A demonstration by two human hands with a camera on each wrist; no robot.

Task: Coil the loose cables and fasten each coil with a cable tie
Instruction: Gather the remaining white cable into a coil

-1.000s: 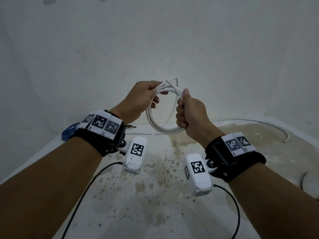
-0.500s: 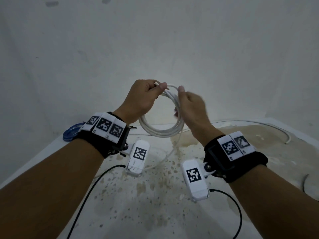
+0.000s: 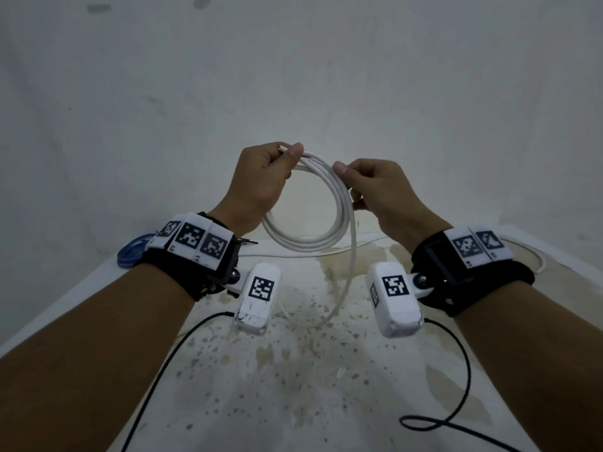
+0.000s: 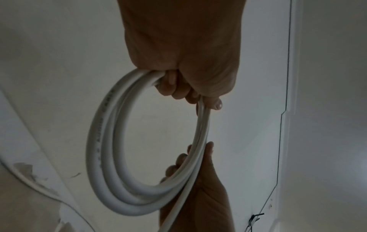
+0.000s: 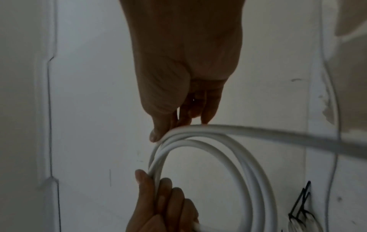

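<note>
White cable (image 3: pixel 303 203) held up in the air between both hands, above the stained white table (image 3: pixel 293 386) and in front of a plain white wall (image 3: pixel 293 76); wound into a round coil of several turns, coil hanging roughly upright; left hand (image 3: pixel 257 184) grips the top left of the coil, fingers curled round the bundled strands, thumb pressed on top, a short cable end poking out just by the thumb tip; left wrist view confirms fingers (image 4: pixel 168 87) wrapped round the strands where they enter the fist. Right hand (image 3: pixel 375 187) holds the upper right of the coil, thumb and fingers pinching the strands; right wrist view shows thumb tip (image 5: pixel 157 135) laid against the outer turn and the other fingers behind it. One loose strand leaves the coil at the right hand, drops down to the table, curves left and runs under the coil toward the far edge; more white cable lies along the back and right edge of the table. Blue cable coil (image 3: pixel 133 252) lies at the far left corner of the table, partly hidden by the left wristband. Small dark items near the wall in both wrist views, too blurred to identify.
</note>
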